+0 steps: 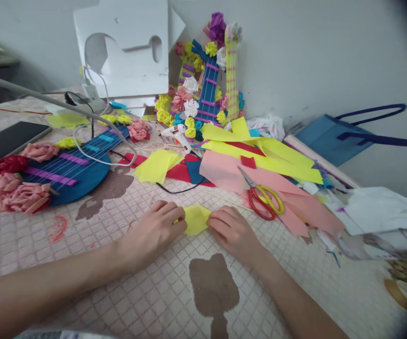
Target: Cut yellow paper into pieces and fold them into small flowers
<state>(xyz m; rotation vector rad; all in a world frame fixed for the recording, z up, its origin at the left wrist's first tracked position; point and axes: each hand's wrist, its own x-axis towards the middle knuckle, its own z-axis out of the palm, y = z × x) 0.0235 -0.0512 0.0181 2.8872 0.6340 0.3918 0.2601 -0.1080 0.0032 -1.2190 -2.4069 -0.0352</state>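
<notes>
A small rounded yellow piece (pixel 196 220) lies on the patterned tabletop between my hands. My left hand (pixel 164 225) has its curled fingers closed on the piece's left edge. On the right edge, my right hand (pixel 232 230) pinches the same piece with bent fingers. Both thumbs are mostly hidden. Behind my right hand are scissors (pixel 265 197) with red and yellow handles, their blades resting on pink sheets (pixel 220 169). Beyond my left hand, several square yellow sheets (pixel 157 165) lie over a red strip (pixel 178 173).
A blue paper guitar (pixel 83 181) with rosettes lies at the left, near a dark flat device (pixel 9 141). A white glue gun (pixel 178 136) and its cable sit behind. Decorated guitars (pixel 208 89) lean on the wall. Yellow strips (pixel 277 160) and a blue bag (pixel 330 139) are at the right.
</notes>
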